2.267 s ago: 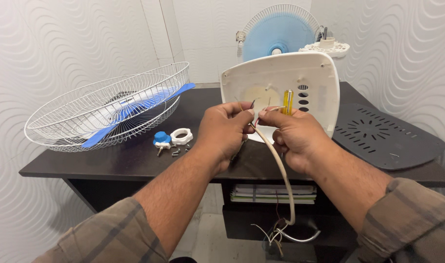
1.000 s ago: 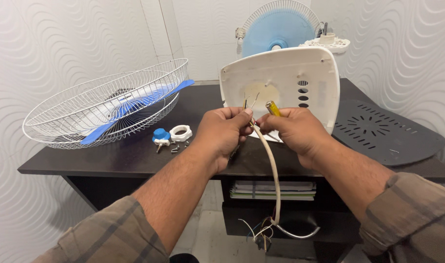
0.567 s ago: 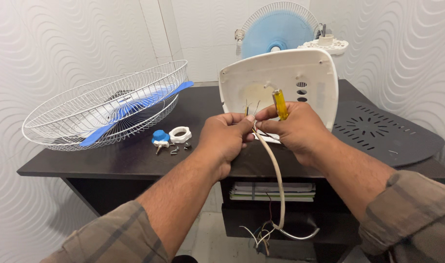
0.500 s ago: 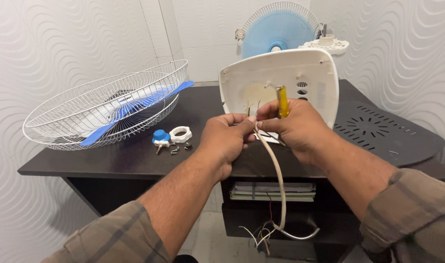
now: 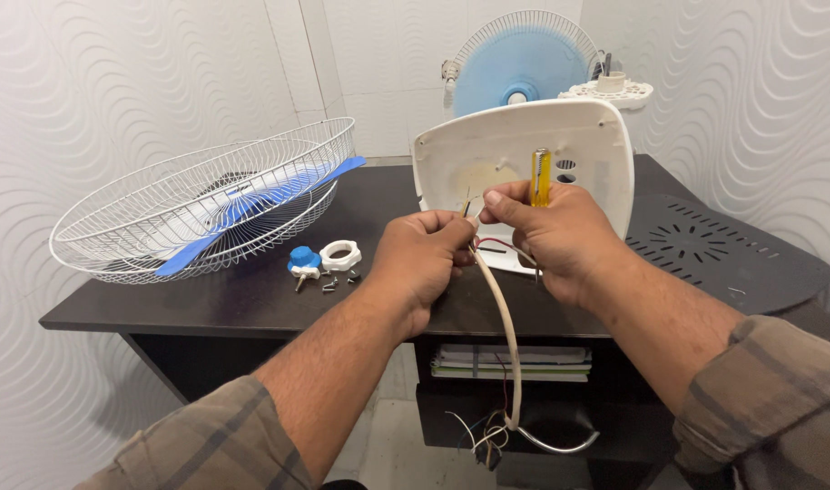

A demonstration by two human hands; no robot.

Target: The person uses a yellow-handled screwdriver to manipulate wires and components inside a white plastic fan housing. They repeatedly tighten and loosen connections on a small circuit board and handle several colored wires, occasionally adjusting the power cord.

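Head camera looks down on a dark wooden table [image 5: 251, 304]. Left hand [image 5: 424, 263] pinches the cream-coloured rubber power cord [image 5: 504, 336] near its top end — thin bare wires meet the right hand [image 5: 551, 240], which also grips a yellow-handled screwdriver [image 5: 541, 177]. Behind them at 12 o'clock stands a white plastic fan housing [image 5: 524, 150]. At 9 o'clock lies a white wire fan guard [image 5: 197, 204] with blue blades.
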